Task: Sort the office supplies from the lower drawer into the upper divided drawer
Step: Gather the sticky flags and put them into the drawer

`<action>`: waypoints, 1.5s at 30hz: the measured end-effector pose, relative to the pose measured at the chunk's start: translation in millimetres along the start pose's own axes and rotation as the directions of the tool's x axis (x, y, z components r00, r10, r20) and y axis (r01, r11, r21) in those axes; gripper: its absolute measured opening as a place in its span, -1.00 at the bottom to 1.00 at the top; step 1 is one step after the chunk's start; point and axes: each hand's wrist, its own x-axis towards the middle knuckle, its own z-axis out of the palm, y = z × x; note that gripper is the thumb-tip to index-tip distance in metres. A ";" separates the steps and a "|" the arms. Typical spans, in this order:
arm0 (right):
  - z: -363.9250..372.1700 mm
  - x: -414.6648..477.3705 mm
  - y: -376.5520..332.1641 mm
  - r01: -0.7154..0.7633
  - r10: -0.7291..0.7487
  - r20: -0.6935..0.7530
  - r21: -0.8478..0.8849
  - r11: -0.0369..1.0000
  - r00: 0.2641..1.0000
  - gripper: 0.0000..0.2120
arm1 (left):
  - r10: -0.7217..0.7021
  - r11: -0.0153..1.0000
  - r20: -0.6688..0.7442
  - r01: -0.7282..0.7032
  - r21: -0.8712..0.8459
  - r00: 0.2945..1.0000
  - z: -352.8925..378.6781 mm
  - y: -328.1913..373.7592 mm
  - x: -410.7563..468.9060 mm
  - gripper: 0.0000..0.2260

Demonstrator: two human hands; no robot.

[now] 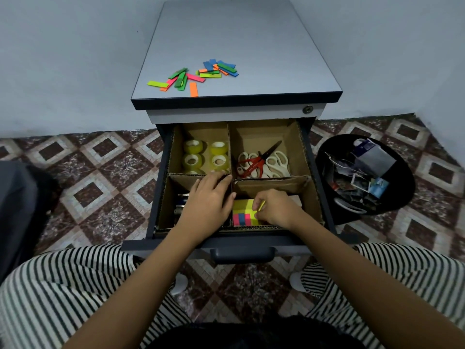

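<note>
1. The dark metal upper drawer (153, 210) stands pulled out. Brown cardboard dividers (271, 185) split it into four compartments: yellowish clear tape rolls (206, 157) back-left, red and white scissors (261, 162) back-right, dark pens (181, 205) front-left, and a neon block of sticky notes (242, 212) front-right.
2. The right hand (275, 210) holds a thin yellow sticky-note piece (261, 205) in a pinching grip beside that block (whether it has touched down cannot be told).
3. The left hand (211, 200) rests on the middle divider, its grip spread and holding nothing.
4. The step in hand appears to be filing sticky notes. The next move calls for releasing the piece flat against the block, then probably gathering the loose coloured paper flags (193, 76) on the cabinet's grey tabletop (239, 41).
</note>
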 end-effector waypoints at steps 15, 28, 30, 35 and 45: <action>7.2 4.2 -1.2 -0.057 0.056 -0.019 -0.038 0.998 0.998 -0.99 | -0.007 0.999 -0.007 0.006 -0.046 1.000 2.1 -1.7 -1.7 -0.60; 9.0 5.6 5.7 -0.086 0.100 -0.090 0.140 0.986 0.991 -0.79 | 0.007 0.998 -0.050 -0.010 -0.058 0.999 4.6 -3.4 -1.9 -0.57; 9.0 5.8 6.4 -0.095 0.120 -0.110 0.209 0.973 0.987 -0.76 | 0.007 0.998 -0.054 -0.010 -0.059 0.999 4.9 -3.4 -1.4 -0.57; 9.9 4.2 6.9 -0.091 0.126 -0.179 0.192 0.977 0.976 -0.84 | 0.012 0.999 -0.065 -0.016 -0.052 0.998 5.9 -3.2 -1.8 -0.58; 6.9 -14.1 -17.4 0.261 -0.213 -0.338 0.105 0.960 0.917 -0.91 | -0.125 0.936 -0.187 0.053 -0.348 0.974 -14.8 -0.9 -8.7 -0.69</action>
